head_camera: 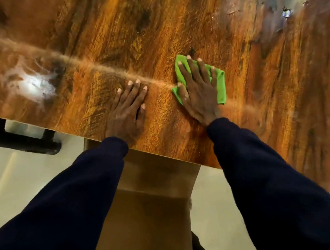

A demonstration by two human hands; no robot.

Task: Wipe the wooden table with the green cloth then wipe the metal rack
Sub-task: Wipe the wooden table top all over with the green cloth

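Wooden table: the wooden table (168, 21) fills the upper and middle frame, with its near edge running from the left side down towards the lower right.

Green cloth: the green cloth (220, 85) lies folded small on the table, right of centre and near the front edge.

Right hand: the right hand (199, 92) is laid flat on the cloth with its fingers straight and spread. The cloth is pressed down, not gripped.

Left hand: the left hand (127, 110) is rested flat on bare wood just left of the cloth, fingers straight and together, with nothing held.

Metal rack: it cannot be made out with certainty. A dark frame (17, 139) is seen under the table edge at the left of the frame, but what it is cannot be told.

Stage: the table wipe is judged to be under way, with the rack not yet reached.

Risk, cloth: since it is only pinned by a flat palm, the cloth could bunch or slip out on a fast stroke.

Risk, coverage: the marked patch at the upper right (far from the cloth) could be missed.

Risk, prints: wiped wood could be smudged by the bare left palm.
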